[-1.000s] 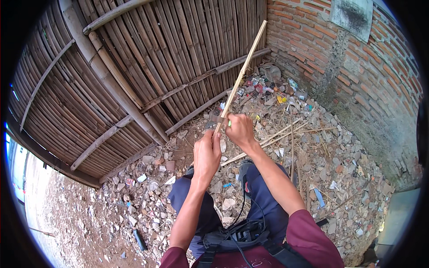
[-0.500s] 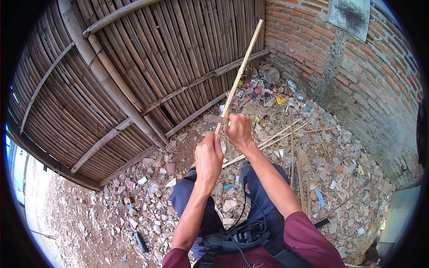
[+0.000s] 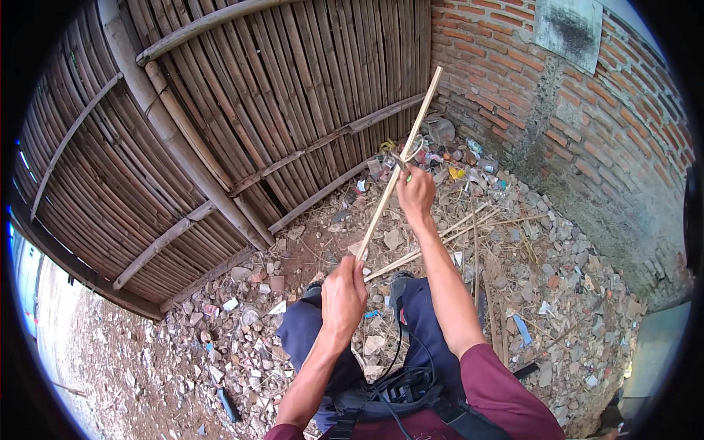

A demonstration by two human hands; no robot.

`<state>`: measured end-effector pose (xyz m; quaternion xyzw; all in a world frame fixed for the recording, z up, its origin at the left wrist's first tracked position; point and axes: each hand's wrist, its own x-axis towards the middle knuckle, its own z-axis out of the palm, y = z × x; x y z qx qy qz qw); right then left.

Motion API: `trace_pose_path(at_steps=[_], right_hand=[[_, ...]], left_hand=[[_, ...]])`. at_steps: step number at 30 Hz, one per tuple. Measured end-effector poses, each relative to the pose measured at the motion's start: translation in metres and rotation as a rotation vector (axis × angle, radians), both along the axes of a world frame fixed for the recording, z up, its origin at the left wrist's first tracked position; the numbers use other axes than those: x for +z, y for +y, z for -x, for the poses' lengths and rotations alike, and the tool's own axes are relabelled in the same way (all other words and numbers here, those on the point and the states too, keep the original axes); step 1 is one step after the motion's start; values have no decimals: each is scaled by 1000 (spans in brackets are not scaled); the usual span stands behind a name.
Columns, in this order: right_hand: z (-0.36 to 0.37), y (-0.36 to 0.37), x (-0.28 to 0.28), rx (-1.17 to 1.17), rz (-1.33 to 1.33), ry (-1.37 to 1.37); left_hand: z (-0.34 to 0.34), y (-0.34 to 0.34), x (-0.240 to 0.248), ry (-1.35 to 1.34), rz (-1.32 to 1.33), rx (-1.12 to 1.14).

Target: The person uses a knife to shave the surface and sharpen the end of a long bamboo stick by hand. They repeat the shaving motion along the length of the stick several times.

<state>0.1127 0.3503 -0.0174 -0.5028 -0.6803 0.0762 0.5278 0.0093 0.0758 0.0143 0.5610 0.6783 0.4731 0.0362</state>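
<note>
A long pale bamboo strip (image 3: 384, 202) slants up and away in front of me. My left hand (image 3: 344, 295) is closed around its near end, above my knees. Farther along the strip, my right hand (image 3: 416, 194) grips a knife (image 3: 400, 159) whose dark blade lies across the bamboo. A bit of green shows at the knife's handle, which the fingers mostly hide. Thin curled shavings stand off the strip near the blade.
Several pale bamboo strips (image 3: 447, 236) lie on the rubble to the right of my feet. A bamboo-slat wall (image 3: 293, 95) rises at the left and back, a brick wall (image 3: 499, 81) at the right. Litter (image 3: 458, 174) gathers in their corner. Black cables (image 3: 400, 348) hang over my lap.
My right hand and the knife have slid away from me along the strip, raising curls. My left hand has come lower and nearer, and the strip's far end sits lower.
</note>
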Motion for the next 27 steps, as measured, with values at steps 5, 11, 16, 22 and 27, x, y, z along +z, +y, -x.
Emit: trace_pose_path(at_steps=[5, 11, 16, 22, 27], right_hand=[[9, -12, -1, 64, -191, -32], [9, -18, 6, 774, 549, 503], [17, -27, -1, 798, 579, 568], [22, -50, 8, 354, 198, -29], [16, -44, 8, 264, 70, -144]], left_hand=[[10, -25, -7, -54, 77, -38], [22, -20, -2, -78, 131, -55], [23, -16, -3, -100, 153, -55], [24, -14, 2, -97, 111, -53], [20, -13, -3, -66, 141, -22]])
